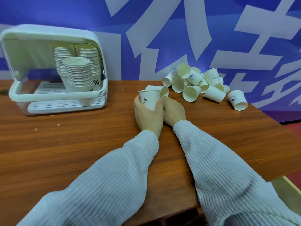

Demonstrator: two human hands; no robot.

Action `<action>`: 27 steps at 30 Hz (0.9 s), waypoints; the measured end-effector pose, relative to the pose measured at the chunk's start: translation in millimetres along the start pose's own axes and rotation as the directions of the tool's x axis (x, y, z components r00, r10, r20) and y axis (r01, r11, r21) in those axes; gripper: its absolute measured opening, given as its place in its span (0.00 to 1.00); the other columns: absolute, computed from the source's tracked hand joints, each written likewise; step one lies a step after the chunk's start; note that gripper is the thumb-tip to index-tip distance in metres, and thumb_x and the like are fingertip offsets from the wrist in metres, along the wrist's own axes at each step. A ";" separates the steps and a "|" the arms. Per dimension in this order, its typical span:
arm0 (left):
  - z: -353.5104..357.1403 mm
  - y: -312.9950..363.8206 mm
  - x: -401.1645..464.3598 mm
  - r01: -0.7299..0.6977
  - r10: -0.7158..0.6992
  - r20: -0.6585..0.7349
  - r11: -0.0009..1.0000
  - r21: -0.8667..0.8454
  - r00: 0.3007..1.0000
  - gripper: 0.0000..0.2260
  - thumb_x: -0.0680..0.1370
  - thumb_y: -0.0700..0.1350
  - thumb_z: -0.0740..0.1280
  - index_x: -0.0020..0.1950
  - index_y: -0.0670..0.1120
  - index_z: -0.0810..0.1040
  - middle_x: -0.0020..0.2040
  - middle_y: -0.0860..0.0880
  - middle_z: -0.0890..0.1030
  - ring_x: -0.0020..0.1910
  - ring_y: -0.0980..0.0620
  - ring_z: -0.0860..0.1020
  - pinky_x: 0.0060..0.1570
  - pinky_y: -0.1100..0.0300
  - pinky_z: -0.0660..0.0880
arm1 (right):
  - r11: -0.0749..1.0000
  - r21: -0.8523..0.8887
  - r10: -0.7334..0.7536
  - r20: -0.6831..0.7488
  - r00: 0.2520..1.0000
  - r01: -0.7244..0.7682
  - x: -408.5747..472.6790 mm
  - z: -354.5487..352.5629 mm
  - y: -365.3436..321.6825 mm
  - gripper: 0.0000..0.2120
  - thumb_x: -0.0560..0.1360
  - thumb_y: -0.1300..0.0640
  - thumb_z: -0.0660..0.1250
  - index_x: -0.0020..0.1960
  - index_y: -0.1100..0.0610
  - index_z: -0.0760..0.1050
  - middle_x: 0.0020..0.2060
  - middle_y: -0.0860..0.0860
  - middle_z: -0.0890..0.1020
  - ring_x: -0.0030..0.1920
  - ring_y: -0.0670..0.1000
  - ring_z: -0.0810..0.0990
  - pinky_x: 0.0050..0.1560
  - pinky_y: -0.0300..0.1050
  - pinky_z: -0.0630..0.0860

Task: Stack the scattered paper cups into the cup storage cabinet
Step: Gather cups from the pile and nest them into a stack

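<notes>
Wooden table [81, 144] — on it, an upright paper cup [150, 100] marked "Hi" is gripped by the left hand [149, 116], fingers curled round it. Beside it, the right hand [173, 111] is curled; its hold cannot be told. More cups [195, 82] are heaped behind — stacks [78, 72] are kept in the open cabinet [53, 69] at left.

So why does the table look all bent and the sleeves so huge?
Head view: the wide-angle lens bows the table edges and swells the near sleeves; the cup storage cabinet at the left edge looks soft and smeared, while the cup the left hand holds stays sharp.
</notes>
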State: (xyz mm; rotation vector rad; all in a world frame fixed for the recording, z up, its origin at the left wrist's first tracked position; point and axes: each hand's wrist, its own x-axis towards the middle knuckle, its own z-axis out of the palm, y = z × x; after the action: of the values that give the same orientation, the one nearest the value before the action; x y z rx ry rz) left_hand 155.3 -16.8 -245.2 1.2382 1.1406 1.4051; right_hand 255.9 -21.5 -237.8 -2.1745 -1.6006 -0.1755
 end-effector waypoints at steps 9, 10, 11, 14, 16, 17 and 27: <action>-73.5 24.7 23.8 -0.248 0.249 0.015 0.956 0.159 0.968 0.34 0.71 0.58 0.73 0.74 0.51 0.67 0.66 0.53 0.75 0.65 0.51 0.74 0.65 0.47 0.74 | 0.936 0.347 0.081 -0.371 0.925 0.058 -16.0 -8.9 -38.7 0.10 0.80 0.57 0.66 0.57 0.49 0.83 0.52 0.44 0.85 0.51 0.46 0.82 0.49 0.39 0.70; -84.0 29.0 28.9 -0.257 0.258 0.010 0.955 0.150 0.966 0.34 0.71 0.59 0.73 0.74 0.51 0.66 0.66 0.53 0.75 0.64 0.51 0.74 0.64 0.46 0.74 | 0.910 0.408 0.107 -0.399 0.910 0.072 -15.5 -12.6 -51.8 0.09 0.80 0.58 0.66 0.57 0.50 0.81 0.51 0.44 0.85 0.49 0.45 0.82 0.49 0.39 0.72; -95.3 34.3 34.2 -0.263 0.266 0.000 0.954 0.141 0.964 0.34 0.71 0.59 0.72 0.74 0.51 0.66 0.66 0.52 0.75 0.64 0.50 0.74 0.64 0.46 0.75 | 0.866 0.488 0.133 -0.425 0.895 0.103 -13.3 -16.2 -66.1 0.08 0.80 0.58 0.67 0.58 0.50 0.79 0.50 0.43 0.84 0.48 0.44 0.82 0.50 0.39 0.75; -129.4 50.0 52.5 -0.306 0.318 -0.076 0.942 0.137 0.945 0.35 0.72 0.59 0.73 0.75 0.49 0.66 0.67 0.51 0.75 0.65 0.50 0.74 0.65 0.47 0.74 | 0.733 0.642 0.122 -0.449 0.885 0.225 3.8 -31.2 -115.7 0.09 0.80 0.58 0.67 0.60 0.51 0.76 0.49 0.43 0.83 0.49 0.43 0.82 0.51 0.40 0.79; -153.2 59.5 66.7 -0.333 0.359 -0.158 0.927 0.171 0.920 0.34 0.73 0.57 0.74 0.75 0.47 0.67 0.67 0.50 0.75 0.65 0.49 0.74 0.65 0.48 0.73 | 0.713 0.622 0.041 -0.499 0.866 0.324 21.0 -40.8 -147.5 0.08 0.80 0.57 0.66 0.58 0.51 0.78 0.49 0.44 0.84 0.50 0.43 0.82 0.54 0.46 0.80; -164.8 63.8 73.8 -0.335 0.366 -0.188 0.925 0.178 0.911 0.34 0.73 0.57 0.74 0.74 0.47 0.67 0.67 0.50 0.75 0.65 0.49 0.74 0.65 0.48 0.73 | 0.712 0.602 0.002 -0.517 0.856 0.362 30.9 -45.0 -162.7 0.09 0.80 0.57 0.66 0.58 0.51 0.80 0.49 0.44 0.84 0.50 0.44 0.82 0.54 0.48 0.80; -236.0 79.1 108.0 -0.338 0.382 -0.261 0.920 0.200 0.886 0.32 0.74 0.57 0.74 0.73 0.50 0.67 0.64 0.52 0.75 0.62 0.49 0.75 0.61 0.50 0.77 | 0.890 0.154 -0.405 -0.162 0.900 0.428 93.7 -44.1 -237.8 0.14 0.79 0.51 0.64 0.60 0.42 0.84 0.56 0.43 0.86 0.62 0.54 0.78 0.67 0.54 0.69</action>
State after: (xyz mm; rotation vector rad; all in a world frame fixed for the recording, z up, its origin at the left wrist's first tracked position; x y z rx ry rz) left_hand -92.5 61.3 -166.9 1.4347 1.2801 1.8635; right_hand 70.9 99.6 -102.2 -1.6228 -1.9089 -0.2734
